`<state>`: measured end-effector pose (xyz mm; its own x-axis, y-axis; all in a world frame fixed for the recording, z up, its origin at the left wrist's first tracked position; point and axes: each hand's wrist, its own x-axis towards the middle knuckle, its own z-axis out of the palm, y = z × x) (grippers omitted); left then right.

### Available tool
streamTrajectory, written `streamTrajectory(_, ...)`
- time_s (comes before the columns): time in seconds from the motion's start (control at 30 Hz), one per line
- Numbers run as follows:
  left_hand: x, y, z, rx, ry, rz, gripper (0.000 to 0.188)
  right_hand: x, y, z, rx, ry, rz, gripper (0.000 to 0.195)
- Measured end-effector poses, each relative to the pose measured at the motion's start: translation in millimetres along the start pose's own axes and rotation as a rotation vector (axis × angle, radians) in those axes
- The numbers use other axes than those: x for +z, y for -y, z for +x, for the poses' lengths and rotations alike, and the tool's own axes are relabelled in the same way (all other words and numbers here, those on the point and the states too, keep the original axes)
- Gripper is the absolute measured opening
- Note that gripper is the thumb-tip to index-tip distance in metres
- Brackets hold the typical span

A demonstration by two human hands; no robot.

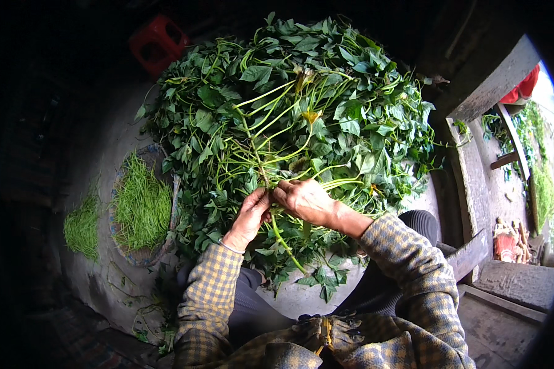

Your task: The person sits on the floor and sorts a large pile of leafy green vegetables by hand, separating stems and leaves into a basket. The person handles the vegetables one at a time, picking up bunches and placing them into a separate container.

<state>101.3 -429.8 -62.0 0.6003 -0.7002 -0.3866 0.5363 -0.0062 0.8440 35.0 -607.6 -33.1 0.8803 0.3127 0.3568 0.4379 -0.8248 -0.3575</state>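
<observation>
A leafy vine stem [254, 150] with many pale green leaf stalks lies across a large heap of green leafy vines [198, 106]. My left hand [248, 217] pinches the stem between thumb and fingers near its lower part. Right beside it, my right hand [304, 200] has its fingers bent at the same spot, on the stem or a stalk; the fingertips are partly hidden. Below the hands, the stem's lower end [284, 242] hangs toward my knees. A yellowed leaf [311, 116] sits at the tip of one stalk.
To the left, a round woven basket [115, 230] holds cut green stalks [143, 207]. More stalks [82, 226] lie on the concrete floor [97, 286] beside it. A red plastic stool [159, 44] stands behind the heap. At right is a doorway with a wooden sill [471, 253].
</observation>
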Motion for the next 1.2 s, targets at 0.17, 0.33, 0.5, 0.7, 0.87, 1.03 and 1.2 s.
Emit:
streamTrajectory(0.17, 2.4, -2.3, -6.2, 0.016, 0.077, 0.094, 0.016, -17.2, -6.4, 5.1, -0.016, 0.060, 0.154, 0.022)
streamTrajectory(0.33, -0.1, -10.0, -3.7, 0.012, 0.230, -0.221, 0.016, -28.2, -27.4, 2.2, 0.249, 0.076, 0.747, 0.013)
streamTrajectory(0.5, -0.7, -19.9, -6.4, 0.043, 0.086, -0.331, 0.010, -46.9, -51.3, 2.0, 0.419, -0.127, 1.096, 0.016)
streamTrajectory(0.7, -2.9, -21.8, -5.1, 0.058, 0.061, -0.318, 0.011, -72.9, -53.4, -7.0, 0.449, -0.290, 0.160, 0.023)
streamTrajectory(0.87, -6.5, -18.2, -2.4, 0.025, 0.058, -0.324, 0.013, -60.5, -55.2, -4.3, 0.571, -0.334, 0.408, 0.014)
streamTrajectory(1.03, 7.2, -19.5, -4.3, 0.039, 0.088, -0.265, 0.020, -35.1, -33.0, 2.1, 0.345, -0.124, 0.450, 0.017)
streamTrajectory(1.2, 3.2, -13.7, -1.5, 0.016, 0.113, -0.308, 0.025, -23.1, -12.4, 6.6, 0.188, 0.027, 0.319, 0.033)
